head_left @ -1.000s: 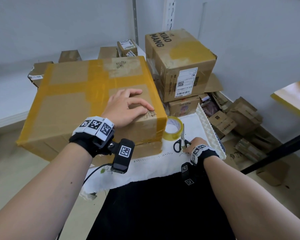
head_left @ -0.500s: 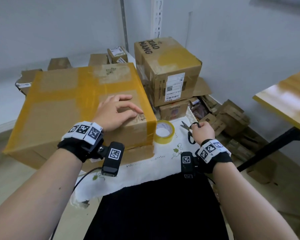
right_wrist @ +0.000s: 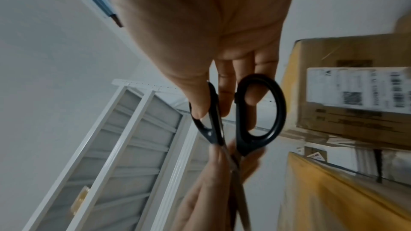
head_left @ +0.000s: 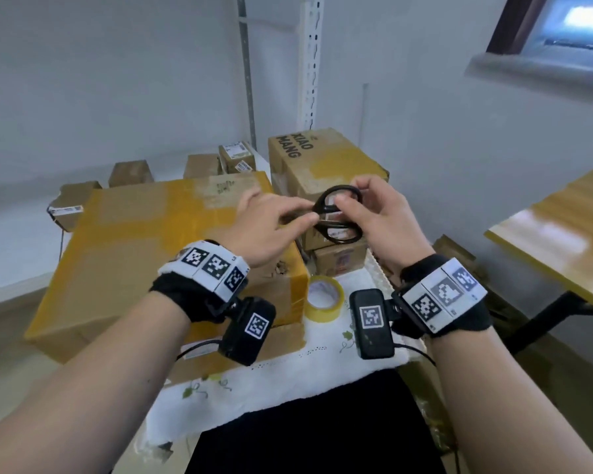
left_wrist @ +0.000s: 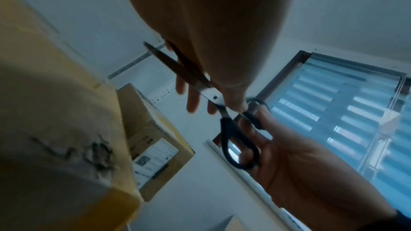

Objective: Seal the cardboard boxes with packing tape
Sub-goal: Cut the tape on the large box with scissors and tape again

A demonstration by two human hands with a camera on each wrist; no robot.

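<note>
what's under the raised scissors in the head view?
Below the scissors, held by left hand and right hand: stacked labelled boxes, tape roll on the cloth. Blades hidden by fingers.

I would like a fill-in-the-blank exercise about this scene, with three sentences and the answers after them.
1. Both hands hold a pair of black-handled ____.
2. The right hand holds the handle loops, while the left hand pinches the ____.
3. The roll of yellow tape lies on the white ____, beside the large box.

Answers: scissors; blades; cloth
</note>
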